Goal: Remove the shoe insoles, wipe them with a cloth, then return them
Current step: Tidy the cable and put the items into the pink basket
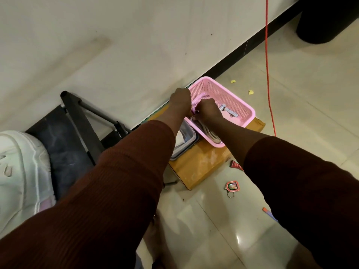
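The left hand (180, 100) and right hand (206, 112) meet over the basket (230, 97) at 12 o'clock, fingers curled; whether they grip anything I cannot tell. This looks like fetching a cloth. The shoe (21, 171) lies apart at 9 o'clock, so next comes reaching in for its insole.

Only legible txt: dark print on a small white sachet (232, 114) in the pink basket (243, 106), just beside the right hand (206, 111). It reads approx. "bright", and the rest is blurred. Small dark marks on the cardboard box (202, 162) top, near its left edge, poss. print but unreadable; keychain tag (232, 186) on the floor too blurred to read.
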